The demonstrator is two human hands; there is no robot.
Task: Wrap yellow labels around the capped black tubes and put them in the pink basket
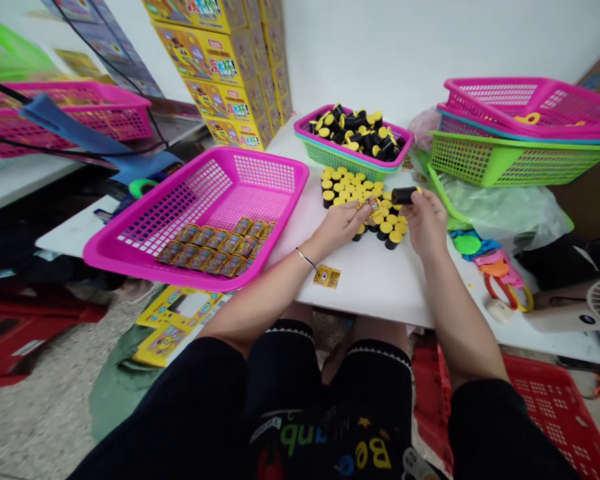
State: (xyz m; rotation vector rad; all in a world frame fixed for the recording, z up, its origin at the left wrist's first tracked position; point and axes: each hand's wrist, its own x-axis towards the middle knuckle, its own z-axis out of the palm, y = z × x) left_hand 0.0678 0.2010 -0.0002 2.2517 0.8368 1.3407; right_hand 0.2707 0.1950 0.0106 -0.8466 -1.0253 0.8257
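My right hand [425,223] grips a black tube with a yellow cap [404,195] by its end, holding it on its side above the table. My left hand [337,227] pinches a small gold printed label [370,205] between its fingers, close to the tube. Beneath and between my hands, a loose group of upright black tubes with yellow caps [343,187] stands on the white table [375,287]. A magenta basket [195,200] at my left holds rows of gold-wrapped tubes [215,250]. Another gold label [327,276] lies on the table near my left wrist.
A magenta-and-green basket heaped with capped tubes [353,143] stands beyond my hands. Stacked magenta and green baskets [520,143] sit at the right, beside coloured plastic rings [500,280]. Yellow cartons [215,73] are piled behind. A red crate [545,420] lies on the floor.
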